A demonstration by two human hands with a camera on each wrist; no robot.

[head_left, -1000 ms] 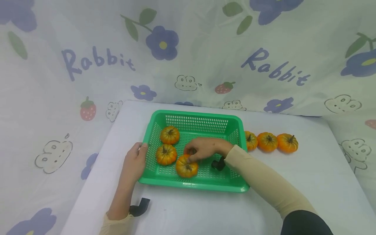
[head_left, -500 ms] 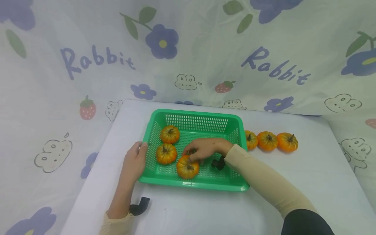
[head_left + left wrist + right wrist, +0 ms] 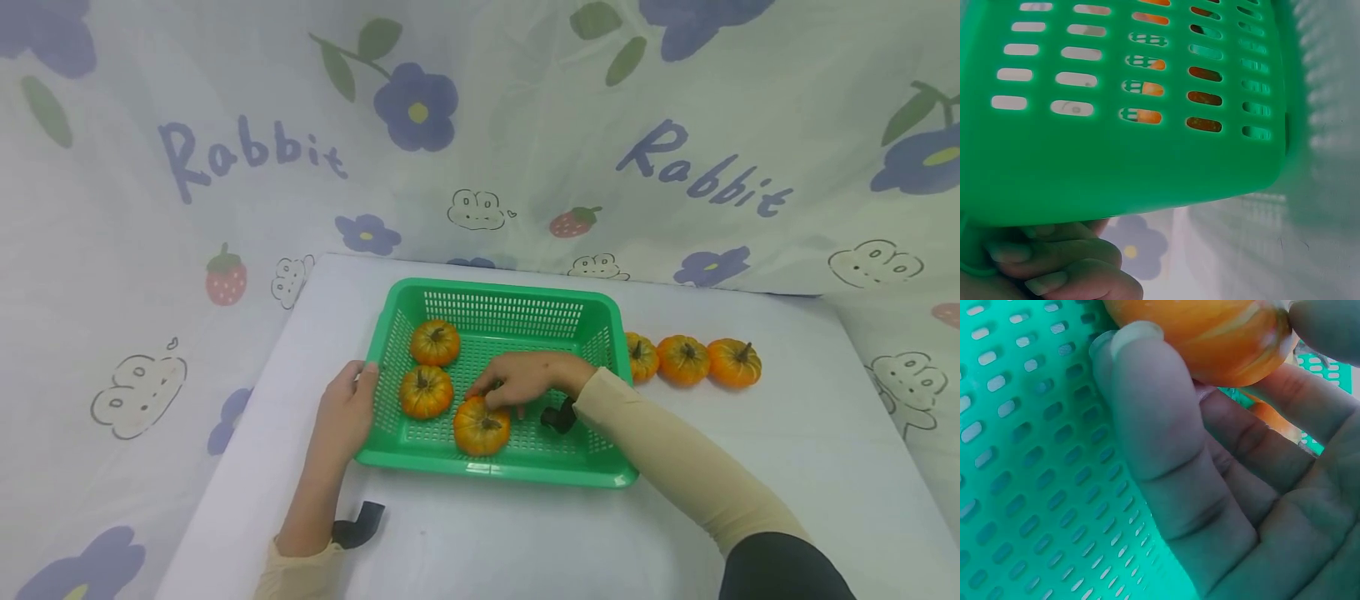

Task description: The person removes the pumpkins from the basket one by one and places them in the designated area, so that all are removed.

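Note:
My left hand grips the left rim of a green plastic basket. In the left wrist view its curled fingers show under the rim, beside the slotted basket wall. Inside the basket my right hand holds a small orange pumpkin near the front middle. The right wrist view has the thumb and fingers around that pumpkin, just over the perforated floor. Two more pumpkins, one at the back and one in front of it, sit along the basket's left side.
Right of the basket, three pumpkins stand in a row: one partly behind the rim, a middle one and an outer one. All rests on a white table, with a printed curtain behind. Black wrist mounts stick out.
The pumpkin in my right hand has shifted very slightly to the right in the basket. My left hand keeps its place on the rim.

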